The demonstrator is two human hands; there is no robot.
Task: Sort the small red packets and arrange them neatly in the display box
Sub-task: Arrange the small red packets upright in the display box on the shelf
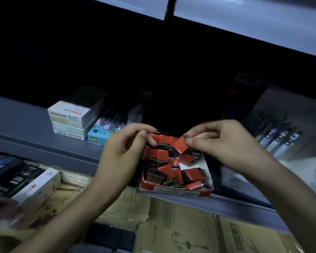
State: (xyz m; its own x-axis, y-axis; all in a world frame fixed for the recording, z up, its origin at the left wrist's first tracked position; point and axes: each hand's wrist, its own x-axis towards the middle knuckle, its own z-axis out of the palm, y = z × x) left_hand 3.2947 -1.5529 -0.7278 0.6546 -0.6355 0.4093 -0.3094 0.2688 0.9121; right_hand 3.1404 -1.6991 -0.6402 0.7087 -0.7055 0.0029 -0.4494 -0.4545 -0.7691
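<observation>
Dim shelf (35, 125) holds the display box (175, 191); right grip (224, 141) pinches a red packet (180, 146), left grip (124, 147) pinches a back-row packet (153, 138). Next, I think, seat it squarely alongside.

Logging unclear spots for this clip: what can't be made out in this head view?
All in the head view:
1. Back of the shelf: lost in darkness.
2. Whether the left hand pinches a packet: its own fingers cover the contact.
3. Print on the red packet in the right hand's grip: too small and dim.
4. Pens at the right: blurred.
</observation>
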